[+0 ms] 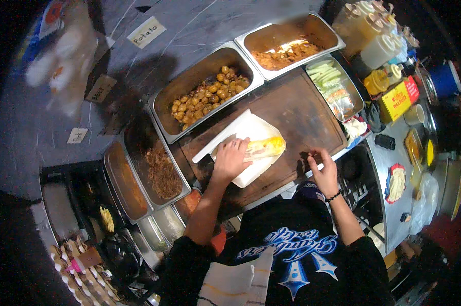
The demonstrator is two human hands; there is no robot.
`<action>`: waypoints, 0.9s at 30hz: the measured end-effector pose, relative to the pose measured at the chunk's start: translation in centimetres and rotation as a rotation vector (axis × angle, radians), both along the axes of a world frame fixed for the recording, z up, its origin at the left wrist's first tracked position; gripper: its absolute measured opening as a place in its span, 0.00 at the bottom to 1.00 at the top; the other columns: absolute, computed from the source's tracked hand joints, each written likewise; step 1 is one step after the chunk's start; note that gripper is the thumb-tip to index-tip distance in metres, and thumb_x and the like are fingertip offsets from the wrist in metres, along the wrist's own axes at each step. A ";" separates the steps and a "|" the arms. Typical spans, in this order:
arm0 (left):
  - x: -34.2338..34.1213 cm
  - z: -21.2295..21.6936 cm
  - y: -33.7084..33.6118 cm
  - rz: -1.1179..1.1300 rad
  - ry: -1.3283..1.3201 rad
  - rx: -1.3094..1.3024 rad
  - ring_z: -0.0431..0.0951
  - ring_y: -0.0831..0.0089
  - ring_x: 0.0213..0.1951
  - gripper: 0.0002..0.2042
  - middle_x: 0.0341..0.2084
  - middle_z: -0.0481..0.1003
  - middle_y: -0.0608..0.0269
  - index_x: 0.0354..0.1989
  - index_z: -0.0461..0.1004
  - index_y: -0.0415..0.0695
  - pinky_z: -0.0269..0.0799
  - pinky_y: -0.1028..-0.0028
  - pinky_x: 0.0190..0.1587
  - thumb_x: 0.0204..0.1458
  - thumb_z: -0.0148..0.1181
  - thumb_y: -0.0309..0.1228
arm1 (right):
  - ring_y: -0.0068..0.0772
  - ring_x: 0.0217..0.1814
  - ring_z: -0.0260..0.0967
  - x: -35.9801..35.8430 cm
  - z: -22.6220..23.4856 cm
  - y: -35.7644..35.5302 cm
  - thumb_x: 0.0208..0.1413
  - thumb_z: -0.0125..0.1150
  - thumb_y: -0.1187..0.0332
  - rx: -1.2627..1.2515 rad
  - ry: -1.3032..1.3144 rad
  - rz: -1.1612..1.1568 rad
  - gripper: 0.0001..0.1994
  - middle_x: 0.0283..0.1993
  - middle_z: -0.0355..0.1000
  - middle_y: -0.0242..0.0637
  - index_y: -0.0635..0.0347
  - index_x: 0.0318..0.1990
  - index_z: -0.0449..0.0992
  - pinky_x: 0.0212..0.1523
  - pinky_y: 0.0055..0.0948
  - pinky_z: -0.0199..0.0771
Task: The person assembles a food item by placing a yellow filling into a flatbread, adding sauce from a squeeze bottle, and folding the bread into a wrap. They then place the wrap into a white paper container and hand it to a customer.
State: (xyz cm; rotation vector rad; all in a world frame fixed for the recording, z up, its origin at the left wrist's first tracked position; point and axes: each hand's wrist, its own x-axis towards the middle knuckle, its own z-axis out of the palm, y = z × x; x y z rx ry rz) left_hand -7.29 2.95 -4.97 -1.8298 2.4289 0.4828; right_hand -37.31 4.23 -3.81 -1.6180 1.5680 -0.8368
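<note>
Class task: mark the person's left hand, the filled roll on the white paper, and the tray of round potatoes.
Left hand [230, 158], head view, back of the hand.
Filled roll [265, 147], head view, its yellow middle.
Tray of round potatoes [189, 81], head view, bare inner wall.

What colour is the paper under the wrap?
White; the paper shows clearly in the head view, beneath the left hand.
</note>
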 end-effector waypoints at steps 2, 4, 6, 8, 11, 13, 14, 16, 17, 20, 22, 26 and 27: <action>0.5 0.0 0.0 -0.021 -0.010 0.012 0.70 0.62 0.56 0.35 0.50 0.72 0.56 0.61 0.62 0.46 0.64 0.59 0.57 0.45 0.67 0.44 | 0.37 0.36 0.76 -0.9 -0.4 1.2 0.57 0.59 0.72 -0.002 -0.002 -0.013 0.11 0.39 0.76 0.44 0.63 0.47 0.73 0.36 0.31 0.75; 0.2 0.7 -0.5 -0.046 0.010 0.009 0.70 0.62 0.56 0.34 0.49 0.73 0.56 0.61 0.62 0.45 0.64 0.59 0.57 0.45 0.67 0.42 | 0.37 0.35 0.75 -1.9 0.3 2.0 0.57 0.59 0.72 0.056 0.022 -0.075 0.11 0.39 0.76 0.44 0.64 0.46 0.73 0.35 0.31 0.75; 0.0 0.9 -0.2 0.032 0.095 0.048 0.70 0.55 0.55 0.34 0.49 0.72 0.51 0.61 0.63 0.45 0.63 0.58 0.61 0.43 0.66 0.39 | 0.38 0.36 0.75 -2.7 -0.3 2.9 0.56 0.60 0.70 0.032 -0.006 -0.074 0.11 0.37 0.76 0.44 0.62 0.46 0.74 0.38 0.34 0.75; -1.6 2.0 -1.2 -0.107 0.026 -0.030 0.69 0.54 0.56 0.38 0.52 0.72 0.50 0.61 0.64 0.41 0.58 0.58 0.64 0.38 0.70 0.39 | 0.46 0.39 0.75 -4.8 -2.6 4.1 0.54 0.61 0.69 0.025 0.057 -0.111 0.14 0.37 0.75 0.46 0.57 0.48 0.76 0.41 0.40 0.76; -2.9 1.9 -1.0 -0.164 -0.016 -0.081 0.73 0.54 0.50 0.40 0.47 0.74 0.51 0.59 0.65 0.38 0.65 0.57 0.55 0.30 0.72 0.32 | 0.39 0.45 0.76 -5.6 0.4 4.8 0.55 0.60 0.69 0.067 0.134 -0.025 0.13 0.43 0.76 0.45 0.60 0.48 0.76 0.46 0.37 0.75; -3.9 -0.1 -0.8 -0.054 0.060 -0.091 0.69 0.54 0.55 0.41 0.49 0.72 0.50 0.60 0.64 0.39 0.58 0.55 0.61 0.30 0.74 0.32 | 0.43 0.46 0.74 -8.9 0.2 4.6 0.55 0.59 0.68 -0.031 0.131 0.110 0.15 0.44 0.75 0.45 0.60 0.49 0.73 0.48 0.38 0.74; -3.9 0.1 -0.7 0.032 -0.002 -0.056 0.65 0.53 0.58 0.43 0.51 0.71 0.50 0.62 0.61 0.40 0.53 0.55 0.64 0.31 0.73 0.31 | 0.45 0.47 0.73 -9.7 0.0 4.4 0.55 0.58 0.68 -0.141 0.151 0.154 0.15 0.44 0.74 0.45 0.61 0.49 0.73 0.49 0.39 0.74; -4.1 -1.1 -0.7 0.089 0.004 -0.063 0.62 0.52 0.61 0.46 0.57 0.67 0.50 0.65 0.57 0.42 0.51 0.55 0.66 0.32 0.75 0.33 | 0.47 0.48 0.72 -14.0 0.2 4.7 0.54 0.58 0.68 -0.229 0.221 0.085 0.15 0.44 0.74 0.46 0.62 0.48 0.73 0.50 0.40 0.73; -4.7 -0.3 -0.3 0.126 0.035 -0.125 0.61 0.51 0.62 0.46 0.58 0.65 0.50 0.65 0.57 0.42 0.50 0.54 0.66 0.34 0.74 0.34 | 0.49 0.48 0.71 -16.3 0.1 4.9 0.53 0.58 0.68 -0.281 0.231 0.061 0.14 0.44 0.73 0.46 0.62 0.47 0.73 0.51 0.40 0.72; -10.0 2.4 1.5 0.222 0.171 -0.335 0.59 0.51 0.64 0.42 0.62 0.61 0.50 0.67 0.55 0.43 0.49 0.54 0.66 0.41 0.70 0.35 | 0.53 0.51 0.69 -27.0 -0.7 8.7 0.50 0.59 0.69 -0.132 0.313 -0.338 0.15 0.46 0.72 0.50 0.63 0.46 0.72 0.54 0.43 0.69; -13.7 2.8 2.6 0.313 0.308 -0.483 0.58 0.50 0.65 0.39 0.63 0.59 0.49 0.67 0.55 0.42 0.47 0.53 0.66 0.46 0.67 0.35 | 0.54 0.52 0.68 -34.1 -1.9 11.6 0.45 0.61 0.72 -0.247 0.265 -0.643 0.19 0.47 0.70 0.51 0.63 0.47 0.72 0.55 0.42 0.68; -24.0 0.1 4.1 0.388 0.710 -0.551 0.61 0.46 0.60 0.30 0.58 0.63 0.43 0.62 0.59 0.35 0.54 0.58 0.65 0.53 0.61 0.33 | 0.55 0.58 0.62 -48.2 -4.0 16.6 0.42 0.67 0.70 -0.252 0.502 -0.891 0.27 0.52 0.66 0.50 0.64 0.52 0.67 0.60 0.43 0.63; -27.1 0.1 4.6 0.342 0.714 -0.499 0.62 0.46 0.60 0.29 0.57 0.63 0.43 0.61 0.60 0.35 0.54 0.58 0.64 0.52 0.61 0.32 | 0.55 0.60 0.60 -51.1 -3.7 17.1 0.42 0.67 0.69 -0.178 0.492 -0.893 0.28 0.54 0.66 0.50 0.64 0.53 0.67 0.60 0.44 0.62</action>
